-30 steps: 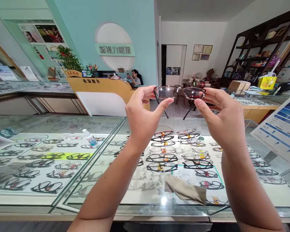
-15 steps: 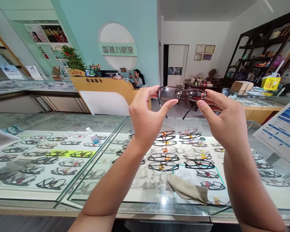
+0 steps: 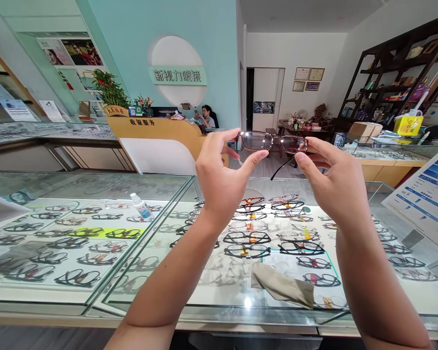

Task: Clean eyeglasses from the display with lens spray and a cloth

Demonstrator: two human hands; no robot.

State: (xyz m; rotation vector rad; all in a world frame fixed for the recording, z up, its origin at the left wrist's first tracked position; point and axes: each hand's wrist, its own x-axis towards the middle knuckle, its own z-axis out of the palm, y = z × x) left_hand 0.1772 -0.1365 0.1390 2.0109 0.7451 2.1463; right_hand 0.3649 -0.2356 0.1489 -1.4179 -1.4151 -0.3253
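A pair of eyeglasses with a thin dark frame is held up level above the glass counter, between both hands. My left hand pinches its left end, fingers above and thumb below the lens. At the other end, my right hand grips the frame near the hinge between thumb and fingers. Red lettering shows on the right lens. One dark temple arm hangs down slantwise behind that lens; the other is mostly hidden by my left hand. Below, a grey-beige cloth lies crumpled on the counter top.
The glass display counter holds rows of spectacle frames. A small spray bottle stands on its left part. A printed sign leans at the right. Farther back, a person sits behind a yellow-and-white service desk.
My right hand and the right end of the eyeglasses have shifted slightly left. The visible temple arm has swung a little left and down. My left hand stays almost in place.
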